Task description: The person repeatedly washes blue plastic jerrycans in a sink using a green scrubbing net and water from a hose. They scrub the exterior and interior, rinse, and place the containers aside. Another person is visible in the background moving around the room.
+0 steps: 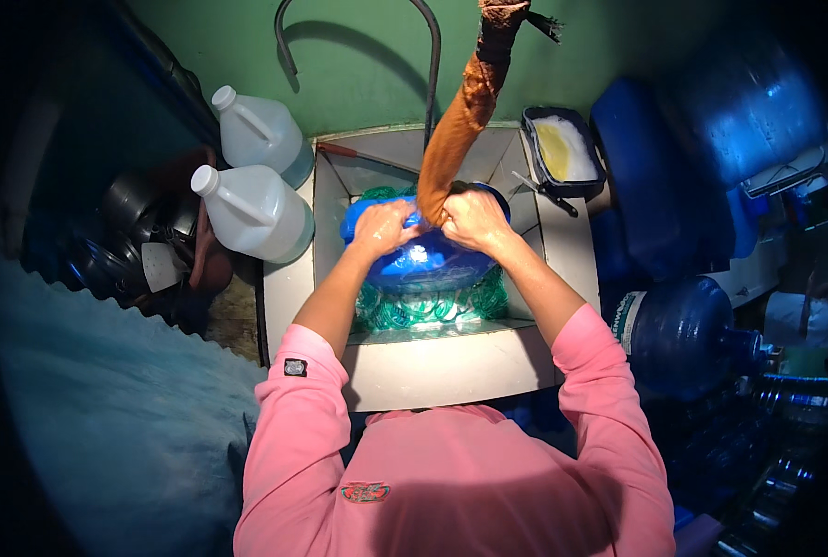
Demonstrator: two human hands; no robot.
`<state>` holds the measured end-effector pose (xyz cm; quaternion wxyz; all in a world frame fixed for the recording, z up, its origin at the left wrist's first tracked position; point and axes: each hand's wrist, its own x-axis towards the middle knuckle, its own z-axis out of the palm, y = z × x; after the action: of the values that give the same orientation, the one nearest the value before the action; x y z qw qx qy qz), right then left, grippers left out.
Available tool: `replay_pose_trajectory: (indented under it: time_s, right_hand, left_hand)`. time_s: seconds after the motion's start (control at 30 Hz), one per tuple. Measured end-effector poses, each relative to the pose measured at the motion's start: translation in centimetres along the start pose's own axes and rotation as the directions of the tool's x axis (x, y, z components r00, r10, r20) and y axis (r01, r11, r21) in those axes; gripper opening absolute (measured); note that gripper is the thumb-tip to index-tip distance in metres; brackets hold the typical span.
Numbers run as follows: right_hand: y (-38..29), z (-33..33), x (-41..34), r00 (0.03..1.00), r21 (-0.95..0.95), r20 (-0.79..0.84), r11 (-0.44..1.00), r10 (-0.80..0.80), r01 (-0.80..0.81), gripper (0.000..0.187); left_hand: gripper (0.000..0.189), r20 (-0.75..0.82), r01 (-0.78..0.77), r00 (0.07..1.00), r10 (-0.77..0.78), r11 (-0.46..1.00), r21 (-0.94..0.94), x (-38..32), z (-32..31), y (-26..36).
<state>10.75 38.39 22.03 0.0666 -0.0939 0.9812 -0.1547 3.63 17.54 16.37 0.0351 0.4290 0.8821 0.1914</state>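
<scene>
A large blue plastic jug [428, 261] lies in the white tiled sink [449, 374], on top of green netting [393, 306]. My left hand [388, 226] rests on the jug's left part, its thumb towards the middle. My right hand [475, 218] is closed beside the lower end of an orange-brown cloth sleeve [456, 143], which hangs down from above and meets the jug between my hands. The fingertips of my right hand are hidden, so what they hold is unclear. Both hands look wet.
Two jugs of pale liquid [264, 129] [254, 212] stand on the left rim. At the right rim are a dark tub of soap [564, 150] and a black-handled knife [557, 200]. A red-handled tool [337, 150] lies at the sink's back. Blue water bottles [685, 338] fill the right side.
</scene>
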Motion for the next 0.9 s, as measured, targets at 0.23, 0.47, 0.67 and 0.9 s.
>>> replay_pose_trajectory:
  time_s: [0.23, 0.47, 0.67, 0.9]
  right_hand:
    - [4.4, -0.8, -2.3, 0.732, 0.3, -0.543, 0.909, 0.412, -0.289, 0.029]
    - [7.6, 6.4, -2.1, 0.561, 0.344, -0.741, 0.926, 0.368, -0.154, 0.023]
    - [-3.4, 13.5, 2.0, 0.321, 0.828, -0.483, 0.544, 0.815, -0.136, 0.038]
    - [-11.4, 14.9, 2.2, 0.65, 0.713, -0.398, 0.664, 0.648, -0.225, 0.034]
  left_hand:
    - [0.061, 0.058, 0.233, 0.972, -0.227, 0.961, -0.152, 1.8, -1.5, -2.0]
    - [0.063, 0.005, 0.295, 0.954, -0.3, 0.936, -0.19, 3.7, -0.9, -1.6]
    - [0.065, 0.021, 0.344, 0.938, -0.347, 0.918, -0.197, 3.9, -0.4, -1.3]
    - [0.049, 0.041, 0.344, 0.939, -0.342, 0.926, -0.156, 3.4, -0.8, -1.1]
